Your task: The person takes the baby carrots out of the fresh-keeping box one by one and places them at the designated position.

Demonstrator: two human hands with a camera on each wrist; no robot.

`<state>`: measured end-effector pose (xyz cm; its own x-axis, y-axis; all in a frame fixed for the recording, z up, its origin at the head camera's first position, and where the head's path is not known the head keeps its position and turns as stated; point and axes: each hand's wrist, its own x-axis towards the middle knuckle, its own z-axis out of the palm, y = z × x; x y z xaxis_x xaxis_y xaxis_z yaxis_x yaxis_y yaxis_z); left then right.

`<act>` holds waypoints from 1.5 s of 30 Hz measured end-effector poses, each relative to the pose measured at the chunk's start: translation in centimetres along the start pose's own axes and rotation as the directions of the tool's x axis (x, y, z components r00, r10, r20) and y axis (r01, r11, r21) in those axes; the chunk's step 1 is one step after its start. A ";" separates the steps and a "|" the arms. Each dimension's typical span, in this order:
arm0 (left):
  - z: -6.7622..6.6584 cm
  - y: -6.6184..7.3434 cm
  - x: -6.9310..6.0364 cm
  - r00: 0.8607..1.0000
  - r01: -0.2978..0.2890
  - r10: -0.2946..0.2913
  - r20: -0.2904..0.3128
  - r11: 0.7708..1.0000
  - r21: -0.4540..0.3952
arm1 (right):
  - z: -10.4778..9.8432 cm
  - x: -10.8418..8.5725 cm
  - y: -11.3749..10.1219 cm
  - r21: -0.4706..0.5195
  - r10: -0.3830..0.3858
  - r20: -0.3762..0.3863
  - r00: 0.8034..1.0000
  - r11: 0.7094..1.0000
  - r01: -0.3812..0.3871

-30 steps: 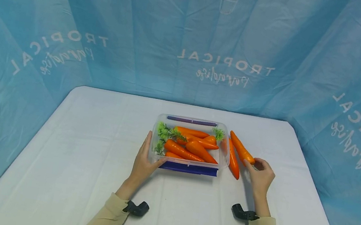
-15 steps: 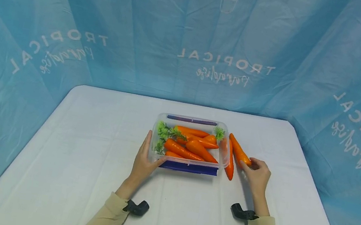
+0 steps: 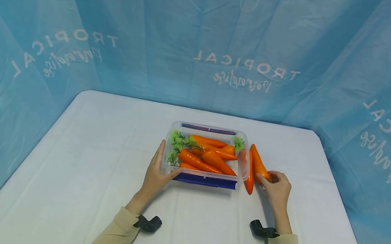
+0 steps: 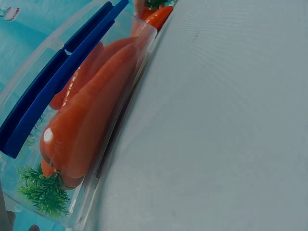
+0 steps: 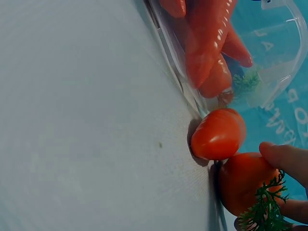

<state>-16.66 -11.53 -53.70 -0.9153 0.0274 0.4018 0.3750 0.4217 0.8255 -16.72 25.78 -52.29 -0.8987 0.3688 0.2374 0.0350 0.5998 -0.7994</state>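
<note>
A clear plastic container (image 3: 206, 174) with blue clip flaps holds several orange carrots (image 3: 198, 161) and green leafy tops (image 3: 177, 142). My left hand (image 3: 152, 179) rests at its left front corner, straight fingers along the side and thumb on the front rim. Right of the container, two carrots lie side by side. My right hand (image 3: 279, 191) pinches the thick end of the outer carrot (image 3: 259, 163), whose leafy top (image 5: 264, 207) shows in the right wrist view. The inner carrot (image 3: 249, 181) lies between it and the container wall. The left fingers are mostly hidden in the left wrist view.
A white cloth (image 3: 96, 166) covers the table beneath everything. Blue printed curtains (image 3: 241, 99) enclose the back and both sides. A dark wrist camera (image 3: 149, 223) is strapped on the left wrist, another camera (image 3: 263, 230) on the right.
My right hand has moved left with the pinched carrot, and the inner carrot has shifted left against the container. The left hand and container stay in place.
</note>
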 end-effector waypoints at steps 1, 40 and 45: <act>0.0 0.0 0.0 1.000 0.002 -0.002 0.000 1.000 0.001 | 0.0 0.0 0.0 0.004 0.004 0.008 1.000 1.000 -0.004; -0.2 0.3 -0.1 1.000 -0.001 0.001 -0.003 1.000 0.012 | -0.6 0.9 -3.4 0.109 -0.198 -0.098 0.975 0.972 0.208; -0.1 0.2 -0.1 1.000 -0.003 0.003 0.001 1.000 0.012 | -0.5 1.2 -4.3 0.147 -0.217 -0.084 0.973 0.963 0.227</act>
<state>-16.52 -11.52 -53.53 -0.9145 0.0294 0.4036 0.3756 0.4326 0.8196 -17.71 23.96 -48.28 -0.8451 0.2882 0.4503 -0.2347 0.5568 -0.7968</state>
